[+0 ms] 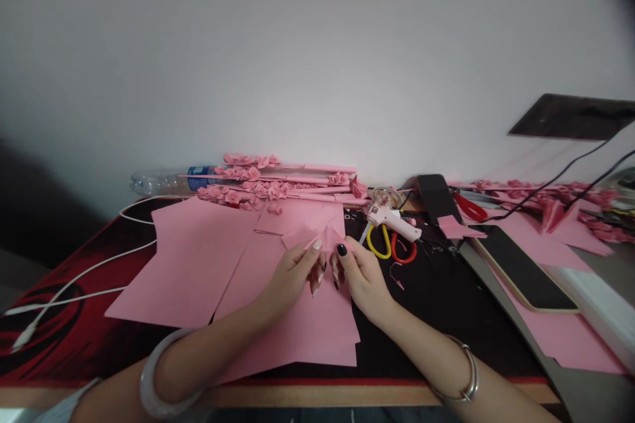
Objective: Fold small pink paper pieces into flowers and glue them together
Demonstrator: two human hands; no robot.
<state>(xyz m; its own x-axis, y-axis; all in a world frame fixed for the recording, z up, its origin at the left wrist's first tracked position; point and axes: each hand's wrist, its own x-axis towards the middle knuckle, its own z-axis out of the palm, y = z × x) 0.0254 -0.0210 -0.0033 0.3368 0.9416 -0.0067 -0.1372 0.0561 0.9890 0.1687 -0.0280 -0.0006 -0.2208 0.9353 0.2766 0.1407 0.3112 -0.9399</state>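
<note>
Between my two hands is a small folded piece of pink paper point(328, 238), raised over the pink sheets. My left hand point(299, 269) pinches its left side between thumb and fingers. On the other side, my right hand point(363, 275) grips it with the thumb on top. Both hands are closed, and their fingertips almost meet below the fold. Beneath them lie large pink paper sheets point(292, 317), with another pink sheet point(193, 258) to the left. Just beyond my right hand rests a white glue gun point(394, 219) by scissors with yellow and red handles point(380, 242).
Pink paper flowers on stems point(278, 188) lie along the wall beside a clear plastic bottle point(166, 182). To the right are a dark phone point(436, 197), a larger phone point(526, 268) and more pink paper point(570, 337). A white cable point(84, 271) crosses the mat's left side.
</note>
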